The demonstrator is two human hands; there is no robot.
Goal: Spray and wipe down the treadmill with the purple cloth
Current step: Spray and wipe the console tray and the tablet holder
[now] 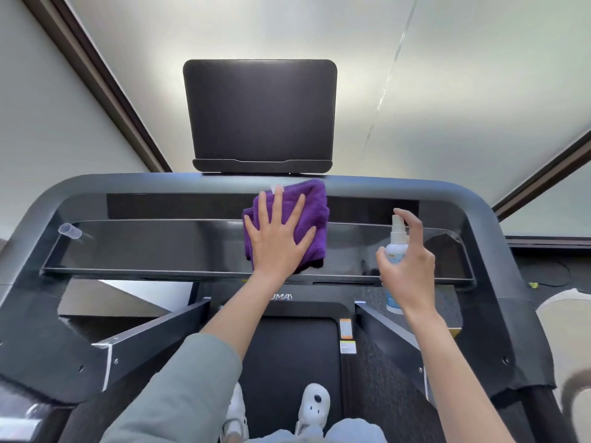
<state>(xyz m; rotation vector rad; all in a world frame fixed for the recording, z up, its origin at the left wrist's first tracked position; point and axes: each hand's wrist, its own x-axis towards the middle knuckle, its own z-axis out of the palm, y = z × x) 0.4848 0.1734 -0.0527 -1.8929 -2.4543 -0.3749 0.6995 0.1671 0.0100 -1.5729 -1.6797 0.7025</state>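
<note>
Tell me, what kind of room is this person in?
Probably a home workout room or small gym. The person stands on a treadmill with a long glossy console and a dark screen above it. Plain walls and some floor show; nothing else settles it.

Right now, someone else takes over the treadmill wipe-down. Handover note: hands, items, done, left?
Left hand: open, flat, pressing the purple cloth onto the glossy console panel, near centre.
Right hand: shut on the spray bottle, held upright over the panel's right part, index finger on the nozzle.
Clear cap lies on the panel's far left.
Done: cannot tell how much is wiped.
Left: probably the rest of the panel, the grey handrail frame, the upright screen.
</note>
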